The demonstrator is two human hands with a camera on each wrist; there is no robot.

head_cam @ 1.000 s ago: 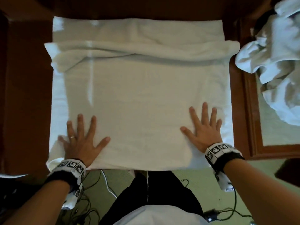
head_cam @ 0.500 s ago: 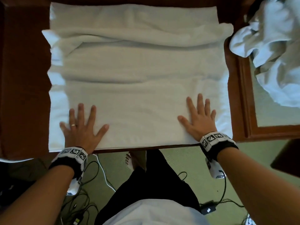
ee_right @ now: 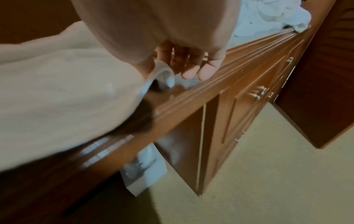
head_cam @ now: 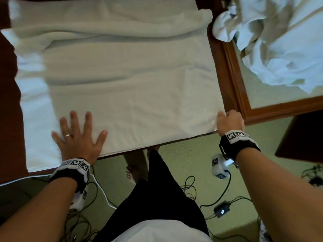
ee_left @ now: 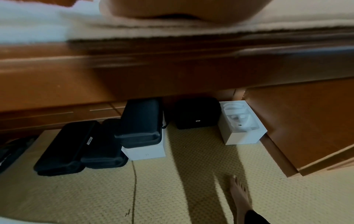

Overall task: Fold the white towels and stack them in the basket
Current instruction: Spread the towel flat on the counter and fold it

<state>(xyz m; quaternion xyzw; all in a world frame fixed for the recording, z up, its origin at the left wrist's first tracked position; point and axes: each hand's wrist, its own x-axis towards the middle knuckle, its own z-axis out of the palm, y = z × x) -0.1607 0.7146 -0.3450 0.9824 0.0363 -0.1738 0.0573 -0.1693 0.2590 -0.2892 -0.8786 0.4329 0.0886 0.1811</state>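
A large white towel (head_cam: 122, 81) lies spread over the dark wooden table (head_cam: 10, 105), with a rolled fold across its far part. My left hand (head_cam: 78, 135) rests flat on the towel's near left part, fingers spread. My right hand (head_cam: 229, 121) is at the towel's near right corner with its fingers curled. In the right wrist view the towel's corner (ee_right: 164, 72) curls up between the thumb and the fingers (ee_right: 191, 66). The left wrist view shows only my palm (ee_left: 182, 9) pressed on the towel's edge (ee_left: 249, 28). No basket is in view.
A heap of crumpled white towels (head_cam: 279, 41) lies on the glass-topped wooden surface (head_cam: 232, 81) to the right. Under the table stand black cases (ee_left: 139, 122) and a white box (ee_left: 241, 124). Cables (head_cam: 222, 194) run over the carpet by my bare foot (ee_left: 239, 197).
My right hand left its flat rest on the towel, slid right to the near right corner and curled onto it. My left hand stays flat on the towel.
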